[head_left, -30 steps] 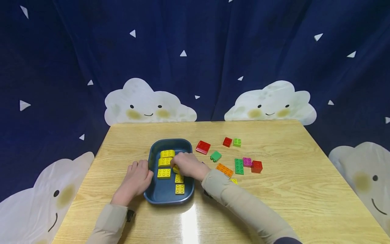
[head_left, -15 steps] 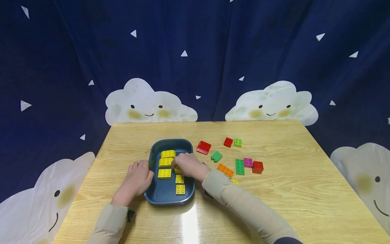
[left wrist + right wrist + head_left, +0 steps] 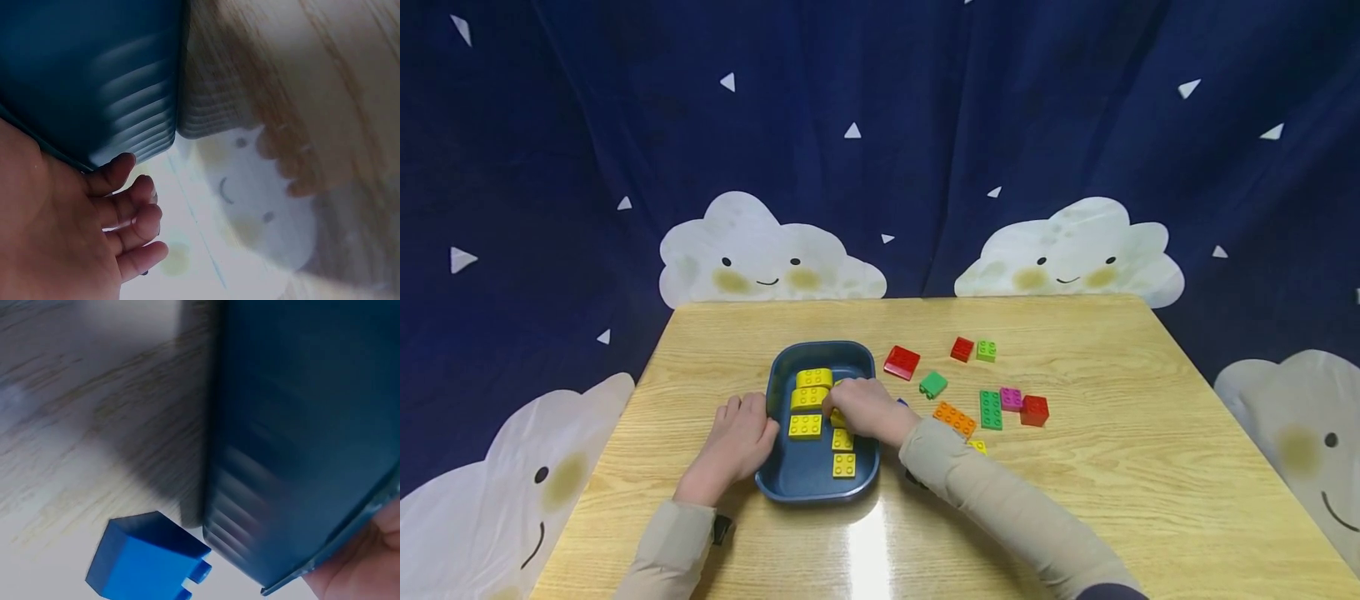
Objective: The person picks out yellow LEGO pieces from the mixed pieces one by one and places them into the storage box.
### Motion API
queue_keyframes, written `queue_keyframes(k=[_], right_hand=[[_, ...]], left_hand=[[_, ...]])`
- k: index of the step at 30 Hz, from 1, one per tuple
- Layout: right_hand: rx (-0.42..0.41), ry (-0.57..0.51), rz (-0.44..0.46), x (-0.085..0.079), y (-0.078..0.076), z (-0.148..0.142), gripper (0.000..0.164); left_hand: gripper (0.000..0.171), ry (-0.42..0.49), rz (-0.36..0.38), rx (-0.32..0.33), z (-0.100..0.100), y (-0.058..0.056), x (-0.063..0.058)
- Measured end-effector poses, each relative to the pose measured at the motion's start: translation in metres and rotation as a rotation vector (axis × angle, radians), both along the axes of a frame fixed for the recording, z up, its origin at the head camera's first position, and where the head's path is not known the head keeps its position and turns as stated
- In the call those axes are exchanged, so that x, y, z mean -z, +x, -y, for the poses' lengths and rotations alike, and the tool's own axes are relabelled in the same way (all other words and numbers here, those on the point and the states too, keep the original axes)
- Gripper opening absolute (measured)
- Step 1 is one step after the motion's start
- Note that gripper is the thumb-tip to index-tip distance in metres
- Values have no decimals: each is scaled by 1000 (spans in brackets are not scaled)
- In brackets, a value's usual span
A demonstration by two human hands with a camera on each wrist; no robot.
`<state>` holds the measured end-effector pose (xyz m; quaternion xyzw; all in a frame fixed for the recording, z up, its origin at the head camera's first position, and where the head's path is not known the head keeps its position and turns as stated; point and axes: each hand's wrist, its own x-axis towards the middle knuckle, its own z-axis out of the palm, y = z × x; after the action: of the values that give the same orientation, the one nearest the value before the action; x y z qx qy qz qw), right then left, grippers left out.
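Observation:
My right hand (image 3: 861, 407) reaches over the right rim of a dark blue tray (image 3: 808, 485), its curled fingers holding a yellow toy brick (image 3: 838, 421) that they partly cover. Several other yellow bricks lie inside: two rounded ones, a six-stud brick (image 3: 805, 427) and two small square ones, the nearest a four-stud brick (image 3: 844, 466). At the tray's left side rests my left hand (image 3: 741, 437), thumb at the rim. The left wrist view shows its fingers (image 3: 140, 225) loosely bent outside the tray wall, with nothing between them. The tray wall hides most of the right hand in the right wrist view.
Right of the tray, loose bricks lie on the wooden table (image 3: 1105, 483): a red brick (image 3: 902, 362), a green one (image 3: 933, 385), an orange one (image 3: 955, 419), a yellow one (image 3: 977, 447) and several others. A blue brick (image 3: 147, 562) sits close beside the tray's right wall.
My right hand has shifted slightly toward me within the tray, and a bit of yellow now shows just behind its knuckles. The left hand stays in place.

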<state>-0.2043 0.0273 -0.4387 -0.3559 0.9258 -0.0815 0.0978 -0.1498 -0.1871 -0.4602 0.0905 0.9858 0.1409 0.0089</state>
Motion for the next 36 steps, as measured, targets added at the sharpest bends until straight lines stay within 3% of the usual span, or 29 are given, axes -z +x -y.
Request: queue_keyframes(k=[8, 22, 36], right_hand=[[-6, -26, -3, -13, 2, -3, 28], [95, -74, 83, -56, 10, -23, 43], [78, -113, 11, -67, 16, -65, 51]], left_hand=[[20, 2, 10, 0, -2, 0, -2], [20, -2, 4, 5, -3, 0, -2], [19, 0, 8, 4, -1, -2, -2]])
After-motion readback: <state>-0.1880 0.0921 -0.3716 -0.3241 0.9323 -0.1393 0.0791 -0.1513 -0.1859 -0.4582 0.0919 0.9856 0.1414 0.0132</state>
